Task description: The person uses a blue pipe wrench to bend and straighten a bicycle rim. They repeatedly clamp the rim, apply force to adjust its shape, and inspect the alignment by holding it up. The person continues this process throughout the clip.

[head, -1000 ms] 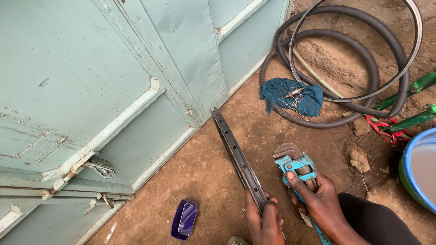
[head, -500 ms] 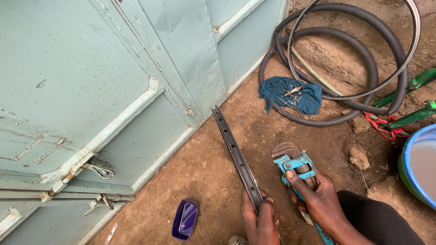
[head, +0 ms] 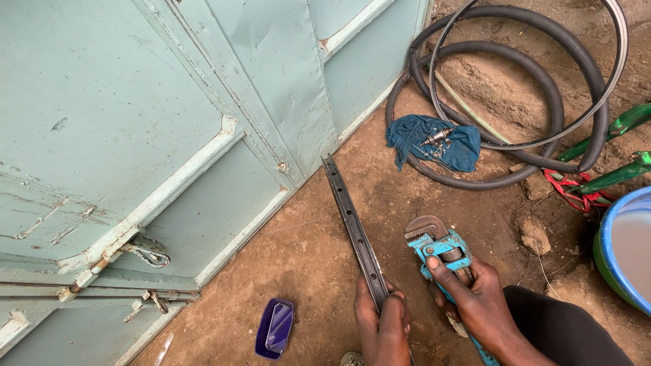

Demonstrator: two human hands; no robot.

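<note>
My left hand point(head: 384, 324) grips the near end of a long dark metal strip with holes point(head: 349, 220), which runs up and away over the dirt toward the metal door. My right hand point(head: 475, 298) is closed around a blue pipe wrench point(head: 437, 245), whose grey jaws point away from me just right of the strip. The wrench's handle passes under my palm and shows again below my wrist.
A pale green metal door point(head: 169, 122) fills the left. A small purple tray point(head: 274, 329) lies on the dirt. Black tyres and a rim point(head: 536, 102) lie at top right, with a blue cloth holding small metal parts point(head: 434, 141). A blue basin point(head: 627, 247) sits right.
Both hands have shifted slightly with the strip and wrench; the wrench head sits a little closer to the strip. Nothing was let go.
</note>
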